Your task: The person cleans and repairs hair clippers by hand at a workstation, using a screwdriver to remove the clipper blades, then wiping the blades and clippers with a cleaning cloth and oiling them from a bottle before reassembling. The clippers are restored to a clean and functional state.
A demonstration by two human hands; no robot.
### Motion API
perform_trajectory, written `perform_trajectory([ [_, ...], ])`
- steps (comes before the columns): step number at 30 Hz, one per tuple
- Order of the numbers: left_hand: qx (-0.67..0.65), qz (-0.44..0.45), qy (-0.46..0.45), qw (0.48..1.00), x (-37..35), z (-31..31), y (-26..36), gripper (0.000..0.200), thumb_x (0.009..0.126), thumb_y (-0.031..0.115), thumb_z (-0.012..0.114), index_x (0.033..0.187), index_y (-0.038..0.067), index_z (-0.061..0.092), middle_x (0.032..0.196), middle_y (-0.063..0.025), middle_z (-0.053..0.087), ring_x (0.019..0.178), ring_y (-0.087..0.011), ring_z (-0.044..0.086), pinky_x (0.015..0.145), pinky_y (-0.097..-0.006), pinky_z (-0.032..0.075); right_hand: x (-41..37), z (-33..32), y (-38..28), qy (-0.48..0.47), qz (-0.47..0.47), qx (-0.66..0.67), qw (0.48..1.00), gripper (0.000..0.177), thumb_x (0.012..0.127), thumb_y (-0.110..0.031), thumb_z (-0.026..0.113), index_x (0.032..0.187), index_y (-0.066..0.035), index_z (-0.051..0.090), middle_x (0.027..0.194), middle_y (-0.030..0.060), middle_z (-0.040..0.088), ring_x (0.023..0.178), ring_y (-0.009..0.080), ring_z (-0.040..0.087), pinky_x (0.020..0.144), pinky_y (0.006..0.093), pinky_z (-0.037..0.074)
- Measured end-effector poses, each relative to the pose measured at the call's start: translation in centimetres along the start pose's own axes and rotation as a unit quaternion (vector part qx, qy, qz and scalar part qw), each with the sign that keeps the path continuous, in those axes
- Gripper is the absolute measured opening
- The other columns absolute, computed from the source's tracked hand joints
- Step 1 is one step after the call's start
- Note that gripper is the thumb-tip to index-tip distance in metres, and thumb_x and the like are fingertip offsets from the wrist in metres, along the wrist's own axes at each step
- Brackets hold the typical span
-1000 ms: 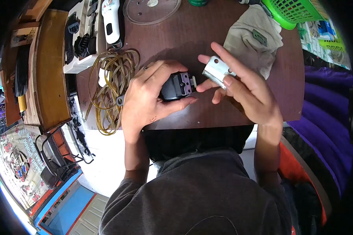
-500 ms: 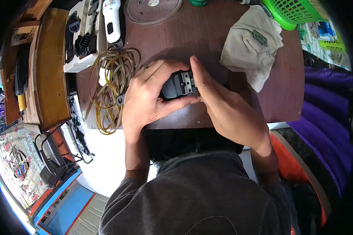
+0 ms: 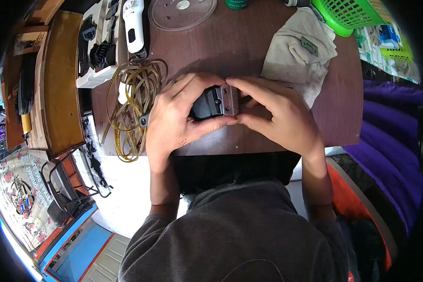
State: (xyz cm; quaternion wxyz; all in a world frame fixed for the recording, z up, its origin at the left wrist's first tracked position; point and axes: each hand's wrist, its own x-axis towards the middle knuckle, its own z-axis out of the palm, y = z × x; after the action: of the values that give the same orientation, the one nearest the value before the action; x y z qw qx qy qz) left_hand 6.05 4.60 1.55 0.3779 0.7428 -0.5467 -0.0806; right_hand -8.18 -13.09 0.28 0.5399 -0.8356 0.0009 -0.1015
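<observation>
My left hand (image 3: 171, 110) is wrapped round a black hair clipper (image 3: 206, 104), its toothed end pointing right. At that end sits a metal clipper blade (image 3: 229, 100) with fine teeth and two holes. My right hand (image 3: 279, 113) pinches the blade's edges, the index finger at the far corner and the thumb at the near one. My left fingertips also reach these corners. Part of the clipper body is hidden inside my left palm. Right of my hands, a beige cloth (image 3: 293, 51) carries a small flat dark metal piece (image 3: 309, 46) with cut-outs.
A coiled brown cord (image 3: 134, 108) lies by my left hand on the wooden table (image 3: 230, 47). Behind it are a white clipper (image 3: 135, 28) and a white tray (image 3: 96, 77) of black attachments. A clear round lid (image 3: 181, 21) and green basket (image 3: 348, 14) stand at the back.
The toothed blade now covers the bare metal mount that showed at the clipper's end. My right hand has turned from a flat, upright pose to a pinch on the blade.
</observation>
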Motion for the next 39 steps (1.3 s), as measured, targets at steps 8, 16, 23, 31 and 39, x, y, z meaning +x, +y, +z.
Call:
perform_trajectory([
  [8,0.015,-0.023,-0.014,1.000,0.0,-0.2,0.5,0.058,0.062,0.033,0.090,0.105,0.003,0.067,0.101,-0.0120,0.069,0.093,-0.0330,0.069,0.083,-0.0392,0.054,-1.3,-3.4,-0.9,0.103,0.056,-0.023,0.993,0.055,0.077,-0.009,0.081,0.129,-0.004,0.063,0.114,0.0092,0.069,0.086,0.0134,0.066,0.079,0.0272,0.054],
  [16,0.016,-0.035,-0.021,0.999,0.1,-0.1,0.6,0.049,0.065,0.024,0.088,0.106,0.004,0.068,0.101,-0.0110,0.069,0.094,-0.0319,0.069,0.082,-0.0392,0.055,-0.8,-10.0,3.8,0.235,0.034,-0.330,0.914,0.040,0.092,-0.013,0.069,0.131,-0.010,0.063,0.116,0.0137,0.069,0.102,0.0233,0.066,0.092,0.0341,0.050],
  [23,0.034,-0.017,-0.006,0.999,0.0,0.1,0.4,0.047,0.066,0.024,0.087,0.104,0.005,0.067,0.100,-0.0085,0.070,0.092,-0.0306,0.069,0.080,-0.0384,0.056,-0.2,-9.2,3.3,0.183,0.003,-0.403,0.897,0.029,0.087,-0.013,0.072,0.115,-0.010,0.072,0.120,0.0121,0.059,0.110,0.0314,0.057,0.090,0.0401,0.047],
  [31,0.038,-0.025,0.000,0.999,0.0,0.2,0.6,0.045,0.067,0.024,0.087,0.103,0.006,0.067,0.099,-0.0085,0.070,0.091,-0.0304,0.069,0.080,-0.0381,0.056,0.6,-9.4,3.2,0.240,-0.010,-0.375,0.896,0.019,0.090,-0.005,0.065,0.109,-0.004,0.069,0.097,0.0148,0.064,0.088,0.0334,0.066,0.076,0.0395,0.052],
  [39,0.049,-0.021,0.001,0.999,-0.1,0.3,0.5,0.045,0.067,0.026,0.086,0.103,0.006,0.068,0.101,-0.0082,0.070,0.091,-0.0300,0.070,0.081,-0.0384,0.056,-0.3,-9.4,2.8,0.108,0.017,-0.305,0.946,0.041,0.084,0.006,0.063,0.123,-0.006,0.067,0.103,0.0139,0.057,0.087,0.0308,0.061,0.079,0.0363,0.050],
])
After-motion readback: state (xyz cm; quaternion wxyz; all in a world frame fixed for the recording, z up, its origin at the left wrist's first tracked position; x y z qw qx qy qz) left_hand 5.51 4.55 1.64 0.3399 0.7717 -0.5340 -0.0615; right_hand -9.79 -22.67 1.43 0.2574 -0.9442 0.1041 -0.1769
